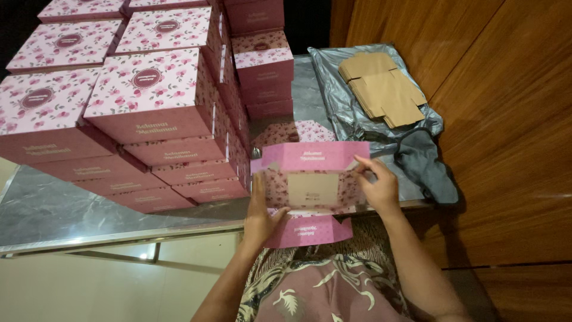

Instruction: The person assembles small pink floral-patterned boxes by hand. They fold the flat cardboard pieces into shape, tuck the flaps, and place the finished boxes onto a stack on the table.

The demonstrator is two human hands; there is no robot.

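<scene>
While half-folded, pink floral box (pixel 310 179) in both hands' grip: left hand (pixel 260 211), right hand (pixel 376 186).

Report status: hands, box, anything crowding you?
Left hand and right hand both grip the half-folded pink box. Stacked pink boxes close on the left.

A home turned packing corner was suggested rather than a shop or factory. Finished pink floral boxes (pixel 149 101) were stacked many high on a marble-patterned worktop (pixel 53 209) to the left of the grip, and a pile of flat brown cardboard blanks (pixel 384 86) was laid on a grey plastic bag (pixel 339 107) beyond it. Wood-panelled walling (pixel 506 119) was seen at the right, and patterned household cloth (pixel 322 286) was spread below the grip.
</scene>
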